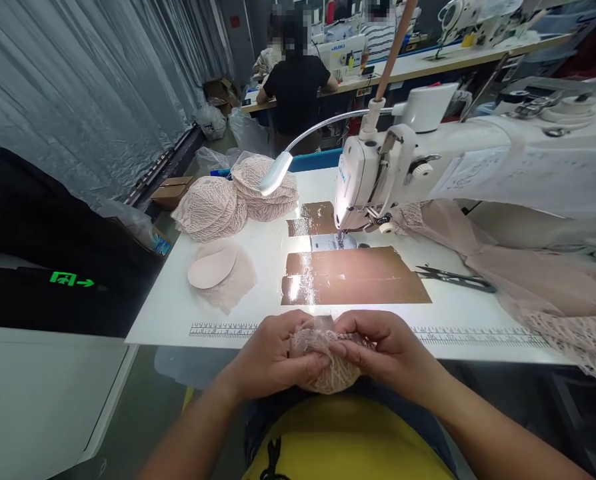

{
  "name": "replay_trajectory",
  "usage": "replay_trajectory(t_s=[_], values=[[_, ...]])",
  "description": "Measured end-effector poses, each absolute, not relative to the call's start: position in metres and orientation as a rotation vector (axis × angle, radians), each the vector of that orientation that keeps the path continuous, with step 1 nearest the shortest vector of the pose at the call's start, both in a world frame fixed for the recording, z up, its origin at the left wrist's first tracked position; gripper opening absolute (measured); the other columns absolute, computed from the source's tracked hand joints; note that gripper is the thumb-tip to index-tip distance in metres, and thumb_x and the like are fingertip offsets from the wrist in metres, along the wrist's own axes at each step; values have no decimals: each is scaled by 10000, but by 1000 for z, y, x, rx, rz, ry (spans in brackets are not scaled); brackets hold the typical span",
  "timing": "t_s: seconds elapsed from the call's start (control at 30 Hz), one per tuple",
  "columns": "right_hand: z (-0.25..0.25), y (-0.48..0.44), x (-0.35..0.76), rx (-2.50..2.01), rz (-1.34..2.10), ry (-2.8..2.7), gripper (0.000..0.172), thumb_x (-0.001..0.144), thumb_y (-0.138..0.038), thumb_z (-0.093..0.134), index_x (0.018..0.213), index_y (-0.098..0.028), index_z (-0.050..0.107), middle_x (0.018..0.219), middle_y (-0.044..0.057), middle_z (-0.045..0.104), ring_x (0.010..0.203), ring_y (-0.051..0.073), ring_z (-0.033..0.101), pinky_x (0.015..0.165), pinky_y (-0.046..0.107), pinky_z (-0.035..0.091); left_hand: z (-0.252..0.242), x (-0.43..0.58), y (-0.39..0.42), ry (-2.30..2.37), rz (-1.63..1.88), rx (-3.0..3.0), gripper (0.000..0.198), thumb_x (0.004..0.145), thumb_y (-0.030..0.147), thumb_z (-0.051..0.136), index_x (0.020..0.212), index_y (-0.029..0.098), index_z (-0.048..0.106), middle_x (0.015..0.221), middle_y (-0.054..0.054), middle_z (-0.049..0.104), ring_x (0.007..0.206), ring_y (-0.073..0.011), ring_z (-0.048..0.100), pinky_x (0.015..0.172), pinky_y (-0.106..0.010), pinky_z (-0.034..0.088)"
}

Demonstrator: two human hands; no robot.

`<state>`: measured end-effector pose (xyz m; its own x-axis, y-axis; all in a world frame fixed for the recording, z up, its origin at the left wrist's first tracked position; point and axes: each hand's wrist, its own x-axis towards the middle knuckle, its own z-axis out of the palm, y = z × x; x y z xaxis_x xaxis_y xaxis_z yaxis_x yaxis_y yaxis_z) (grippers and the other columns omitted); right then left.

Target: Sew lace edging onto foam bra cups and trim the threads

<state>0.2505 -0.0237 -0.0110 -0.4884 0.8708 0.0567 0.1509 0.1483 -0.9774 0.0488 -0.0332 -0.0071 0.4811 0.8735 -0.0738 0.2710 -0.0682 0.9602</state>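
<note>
Both hands grip one pink lace cup piece (328,373) at the near edge of the white sewing table (178,300). My left hand (273,357) closes on its left side, thumb pressed on the lace. My right hand (385,347) pinches its top right, fingers curled over the fabric. The white sewing machine (373,180) stands just beyond, its needle area above brown tape patches (353,273). A flat beige pad (212,270) lies on fabric at the left.
Two stacks of lace cups (238,197) sit at the table's far left. Black scissors (455,277) lie right of the tape. Beige and lace fabric (543,287) drapes at the right. A person in black sits at another table behind. Cardboard boxes (173,190) stand by the curtain.
</note>
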Motion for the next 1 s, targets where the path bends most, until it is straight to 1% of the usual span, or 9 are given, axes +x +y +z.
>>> replay_trajectory(t_s=[0.03,0.1,0.2,0.33,0.57,0.8,0.83,0.93,1.0], values=[[-11,-23,250,-986,1315,-1795,192,815,-325,593,694,-176,607,677,9,611,623,129,548,580,240,432,-9,51,-32,987,649,1594,186,763,296,639,865,144,608,755,-13,522,674,-131,475,621,-228,390],[-11,-22,251,-1004,1158,-1831,199,820,-303,582,660,-185,587,719,22,627,701,153,582,634,258,453,-13,55,-29,964,642,1590,172,784,302,616,789,133,586,703,6,476,628,-106,418,579,-216,352],[-12,-21,253,-1083,1028,-1828,201,818,-281,571,640,-188,561,700,23,626,692,158,589,613,259,453,-15,56,-28,939,650,1574,190,780,313,627,801,128,587,708,8,469,637,-103,412,578,-216,343],[-12,-19,252,-1193,1001,-1804,211,806,-281,567,621,-181,551,642,22,627,606,148,572,551,252,434,-11,56,-24,927,656,1520,233,783,336,628,885,128,611,752,-11,521,677,-119,452,611,-225,369],[-9,-17,251,-1289,995,-1775,229,783,-313,584,601,-173,585,600,18,636,520,126,539,479,236,392,-9,57,-16,967,678,1514,238,780,353,628,867,132,631,767,-17,554,703,-131,494,645,-228,401],[-12,-15,254,-1340,968,-1793,285,792,-364,576,595,-158,587,553,14,594,493,116,504,462,231,357,-13,62,-10,989,671,1605,247,841,352,536,767,123,595,653,11,463,622,-102,403,563,-212,332],[-13,-14,255,-1333,987,-1782,269,792,-368,581,628,-156,601,559,9,591,497,112,497,465,227,359,-13,62,-9,985,665,1615,246,846,348,531,772,122,595,653,12,459,620,-99,398,562,-211,329],[-15,-11,258,-1290,1119,-1731,226,784,-366,614,857,-157,662,608,-6,598,528,107,487,494,219,380,-13,62,-7,947,652,1647,238,857,329,522,766,121,594,665,6,472,627,-98,405,576,-212,336],[-16,-9,260,-1242,1251,-1715,245,786,-370,616,897,-159,676,656,6,615,572,114,496,523,223,391,-13,62,-6,910,642,1650,234,860,321,523,767,118,596,684,-3,490,644,-103,423,595,-217,348]])
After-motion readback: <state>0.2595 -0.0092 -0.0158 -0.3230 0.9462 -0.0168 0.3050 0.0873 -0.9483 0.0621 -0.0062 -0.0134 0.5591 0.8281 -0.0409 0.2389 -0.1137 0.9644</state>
